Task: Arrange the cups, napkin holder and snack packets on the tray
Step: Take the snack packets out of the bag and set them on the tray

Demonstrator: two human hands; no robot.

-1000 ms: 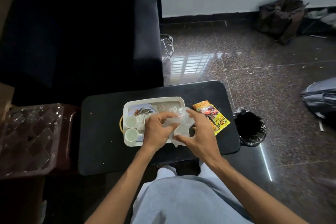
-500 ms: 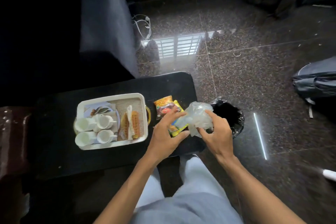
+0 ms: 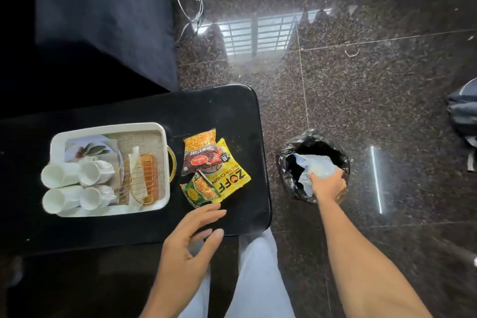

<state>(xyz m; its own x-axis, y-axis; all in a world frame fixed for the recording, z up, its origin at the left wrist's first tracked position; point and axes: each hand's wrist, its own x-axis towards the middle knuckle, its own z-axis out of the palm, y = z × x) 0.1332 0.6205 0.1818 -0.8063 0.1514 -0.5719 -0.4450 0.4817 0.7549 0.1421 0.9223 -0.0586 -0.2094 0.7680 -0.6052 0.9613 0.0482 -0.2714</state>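
The right hand (image 3: 327,184) reaches off the desk (image 3: 232,111) and grips a crumpled clear plastic bag (image 3: 316,168), holding it inside the mouth of a black-lined bin (image 3: 286,162) on the floor. The left hand (image 3: 191,242) hovers open and empty, fingers spread, over the desk's near edge. Just beyond its fingertips lie three snack packets (image 3: 214,168) (overlapping, on the bare desk, not on the tray). Farther to its left sits the white tray (image 3: 108,126), carrying four white cups (image 3: 77,184) on their sides and the gold wire napkin holder (image 3: 142,181), which lies tipped over.
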